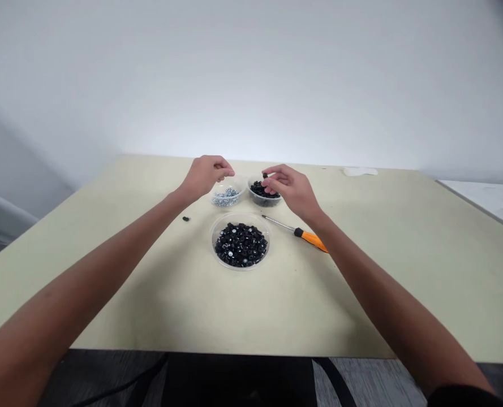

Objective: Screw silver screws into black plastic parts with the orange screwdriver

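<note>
Your right hand (287,189) hangs over the small clear bowl (265,202) of black parts (262,190), its grip clamped on a small black piece (265,176) between thumb and forefinger, just above the heap. Your left hand (206,176) sits over the edge of the neighbouring clear bowl (228,196) of silver screws (226,197), its grip drawn together with nothing showing in it. Nearer you on the table (404,282), a wide clear dish (240,267) is full of black parts with metal centres (240,245). A screwdriver with an orange handle (310,239) lies just right of that dish, a single black part (185,219) lies on the left, and a white object (360,171) sits at the far edge
</note>
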Demonstrator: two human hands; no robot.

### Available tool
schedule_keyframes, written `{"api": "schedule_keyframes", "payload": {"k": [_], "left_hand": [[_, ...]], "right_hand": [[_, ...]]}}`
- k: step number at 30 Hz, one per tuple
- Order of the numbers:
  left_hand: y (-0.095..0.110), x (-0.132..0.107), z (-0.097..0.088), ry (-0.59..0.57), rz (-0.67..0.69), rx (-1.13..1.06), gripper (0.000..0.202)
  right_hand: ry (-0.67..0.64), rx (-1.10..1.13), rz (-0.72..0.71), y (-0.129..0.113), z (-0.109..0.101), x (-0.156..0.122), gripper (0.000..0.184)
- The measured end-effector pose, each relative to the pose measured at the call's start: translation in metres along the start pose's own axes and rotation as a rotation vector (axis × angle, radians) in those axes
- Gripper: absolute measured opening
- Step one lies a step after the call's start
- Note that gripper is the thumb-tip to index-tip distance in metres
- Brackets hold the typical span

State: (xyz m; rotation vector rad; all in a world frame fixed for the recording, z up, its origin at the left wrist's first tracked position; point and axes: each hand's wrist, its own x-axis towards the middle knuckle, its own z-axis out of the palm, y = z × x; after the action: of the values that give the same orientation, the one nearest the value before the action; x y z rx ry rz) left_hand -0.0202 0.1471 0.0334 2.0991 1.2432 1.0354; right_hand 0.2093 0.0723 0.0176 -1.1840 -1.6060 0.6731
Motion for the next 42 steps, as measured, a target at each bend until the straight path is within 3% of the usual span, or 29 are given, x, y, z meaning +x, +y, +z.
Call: {"api": "schedule_keyframes", "payload": {"k": [5, 10, 14, 17, 25, 34, 42], "left_hand": [[0.025, -0.05, 0.002, 0.128, 0.017, -0.339, 0.008], [0.03, -0.074, 0.017, 0.128, -0.018, -0.47, 0.016], [0.029, -0.085, 0.022, 0.117, -0.032, -0.555, 0.016], [0.032, -0.093, 0.024, 0.092, -0.064, -0.576, 0.014], [0.04, -0.107, 0.029, -0.053, -0.017, -0.515, 0.014], [0.034, -0.111, 0.035, -0.036, -0.009, -0.47, 0.006], [0.037, -0.115, 0.042, 0.051, -0.016, -0.442, 0.007]], "right_hand": [[0.021, 0.244, 0.063, -0.025, 0.017, -0.051, 0.022], [0.048, 0.312, 0.096, -0.031, 0.024, -0.069, 0.024], [0.072, 0.325, 0.11, -0.031, 0.026, -0.073, 0.025], [0.081, 0.367, 0.119, -0.03, 0.029, -0.075, 0.016], [0.046, 0.269, 0.164, -0.028, 0.032, -0.081, 0.01], [0.042, 0.338, 0.253, -0.03, 0.033, -0.083, 0.012], [-0.005, 0.343, 0.286, -0.034, 0.035, -0.083, 0.011]]}}
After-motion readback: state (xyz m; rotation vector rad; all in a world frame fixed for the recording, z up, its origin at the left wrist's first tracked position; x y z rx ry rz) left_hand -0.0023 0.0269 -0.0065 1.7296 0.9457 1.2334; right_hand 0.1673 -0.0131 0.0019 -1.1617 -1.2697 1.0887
